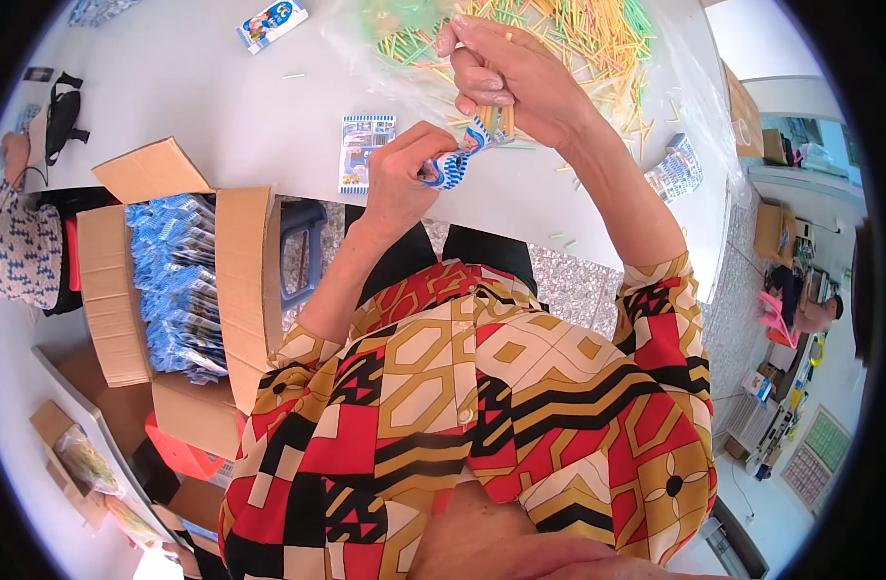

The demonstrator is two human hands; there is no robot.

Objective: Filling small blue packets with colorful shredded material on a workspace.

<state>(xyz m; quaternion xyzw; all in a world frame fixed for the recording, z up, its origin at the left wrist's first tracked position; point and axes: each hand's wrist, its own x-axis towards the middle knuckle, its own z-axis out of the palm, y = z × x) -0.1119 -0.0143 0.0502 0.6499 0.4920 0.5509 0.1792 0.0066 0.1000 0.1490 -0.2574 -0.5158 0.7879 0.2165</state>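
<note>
Over the table's near part, my left hand (pixel 400 182) pinches a small blue-and-white packet (pixel 450 172), its mouth turned toward my right hand. My right hand (pixel 525 79) is closed above it, with several thin pale-yellow sticks (pixel 501 122) coming down from its fingers at the packet's mouth. Whether the stick ends are inside cannot be made out. Beyond both hands lies a heap of thin yellow, orange and green sticks (pixel 602 43) on clear plastic sheeting (pixel 689 53). A flat blue-and-white packet (pixel 356 174) rests beside my left hand.
At the left, an open cardboard box (pixel 242 280) holds many filled blue packets (pixel 177 290). Another packet (pixel 271 26) lies farther back, and blue-and-white packets (pixel 677 172) lie near the right edge. A blue plastic stool (pixel 301 251) stands beside the box. Another person's arm (pixel 15 159) shows far left.
</note>
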